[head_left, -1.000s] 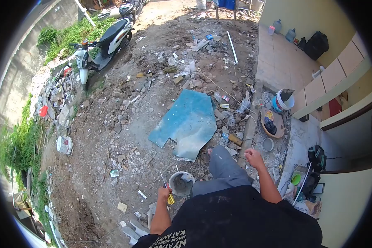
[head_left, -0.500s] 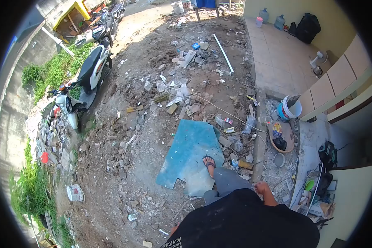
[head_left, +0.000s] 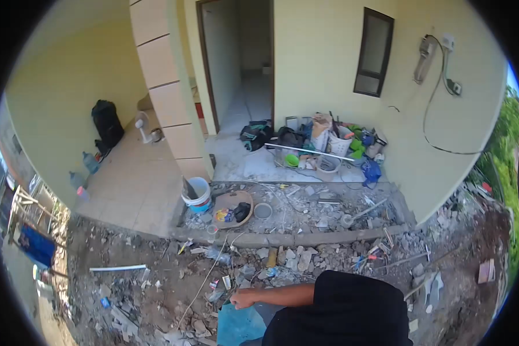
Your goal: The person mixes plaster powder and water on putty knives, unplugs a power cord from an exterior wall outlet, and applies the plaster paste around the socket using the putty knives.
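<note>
Holding right hand (head_left: pixel 245 298) fist-narrow near blue sheet (head_left: pixel 236 328); not seeing left hand or its state; risking tripping on loose rubble (head_left: pixel 305 259) or cord (head_left: pixel 211 270)

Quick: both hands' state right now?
Left hand: out of view, can't tell.
Right hand: loosely closed, no held thing visible.

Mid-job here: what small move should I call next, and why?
Probably one short, careful step toward the concrete curb: loose rubble lies between it and the teal sheet, and the round basin sits beyond. The right hand appears to hold nothing, so it could help with balance.
</note>
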Motion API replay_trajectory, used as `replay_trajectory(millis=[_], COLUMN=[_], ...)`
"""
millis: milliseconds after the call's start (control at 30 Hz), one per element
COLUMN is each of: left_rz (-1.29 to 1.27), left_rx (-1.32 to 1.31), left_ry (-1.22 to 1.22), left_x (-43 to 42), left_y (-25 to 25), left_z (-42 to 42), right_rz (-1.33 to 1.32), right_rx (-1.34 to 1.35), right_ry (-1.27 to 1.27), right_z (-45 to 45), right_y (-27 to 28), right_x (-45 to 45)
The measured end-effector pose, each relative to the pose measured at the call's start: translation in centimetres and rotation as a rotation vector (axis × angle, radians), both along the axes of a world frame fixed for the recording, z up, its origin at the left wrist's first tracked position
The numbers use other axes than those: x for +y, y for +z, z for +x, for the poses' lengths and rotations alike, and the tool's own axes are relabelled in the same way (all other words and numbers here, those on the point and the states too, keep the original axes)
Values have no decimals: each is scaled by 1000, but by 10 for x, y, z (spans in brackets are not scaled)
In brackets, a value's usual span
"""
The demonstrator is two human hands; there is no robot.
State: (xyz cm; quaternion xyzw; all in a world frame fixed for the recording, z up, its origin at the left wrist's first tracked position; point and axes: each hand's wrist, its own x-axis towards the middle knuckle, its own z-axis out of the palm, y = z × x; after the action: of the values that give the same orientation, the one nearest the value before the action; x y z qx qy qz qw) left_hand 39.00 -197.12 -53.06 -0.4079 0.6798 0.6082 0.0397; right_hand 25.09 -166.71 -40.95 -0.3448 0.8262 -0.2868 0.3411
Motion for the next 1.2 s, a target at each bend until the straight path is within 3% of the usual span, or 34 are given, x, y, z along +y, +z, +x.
replay_trajectory(millis=[100, 167, 267, 300, 333, 367, 400, 433, 500, 567, 600, 633, 700, 733, 767, 833, 867, 1033, 1100, 1133, 1200], left_rz=[-126, -211, -284, -322, -353, -391, -429, -467, -535, -611, -649, -692, -772, -807, -840, -901, -935, -1108, -857, -735, -735], left_rx=[-47, -84, -108, -124, -120, -121, -130, -147, -166, -184, -196, -214, -236, -253, -281, -334, -365, -507, -154, 11, -18], left_ry=[-565, -791, -990, -1040, -1089, -1139, -1190, -1238, -1328, -1418, -1460, -1501, -1584, -1627, -1671, -1757, -1798, -1948, -1765, -1659, -1652], left_x=[-26, -42, -34, -43, -40, -39, -42, -47, -46, -46, -49, -55, -52, -49, -54, -58, -65, -128, -154, -165, -186], left_y=[-5, -3, -8, -9, -9, -9, -10, -5, -10, -10, -14, -18, -17, -23, -33, -52, -59, -90, -88, -86, -78], left_z=[-79, -87, -73, -63, -62, -62, -56, -45, -29, -12, -2, 11, 36, 54, 79, 129, 155, 235, 261, 272, 288], right_rz=[-26, -53, 469, 456, 714, 689, 804, 825, 808, 719, 654, 618, 672, 589, 378, 205, 203, 204, 452, 447, 584], right_rx=[148, 24, 83, -87, -62, -117, -243, -239, -493, -725, -736, -728, -306, -119, -157, -147, -57, -147, -244, -250, -538], right_ry=[-443, -939, -1431, -1623, -1456, -1707, -1460, -1495, -1607, -1689, -1710, -1565, -1128, -1129, -1357, -1573, -1551, -1464, -1067, -1061, -1255], right_z=[68, 140, 292, 344, 395, 444, 486, 537, 582, 614, 623, 625, 640, 642, 645, 645, 651, 726, 774, 799, 838], right_y=[-77, -101, -112, -123, -130, -143, -138, -185, -135, -158, -154, -153, -209, -197, -191, -185, -185, -175, -205, -222, -241], right_x=[47, 96, 155, 168, 177, 177, 177, 177, 142, 116, 102, 90, 71, 56, 42, 13, 0, -52, -63, -71, -87])
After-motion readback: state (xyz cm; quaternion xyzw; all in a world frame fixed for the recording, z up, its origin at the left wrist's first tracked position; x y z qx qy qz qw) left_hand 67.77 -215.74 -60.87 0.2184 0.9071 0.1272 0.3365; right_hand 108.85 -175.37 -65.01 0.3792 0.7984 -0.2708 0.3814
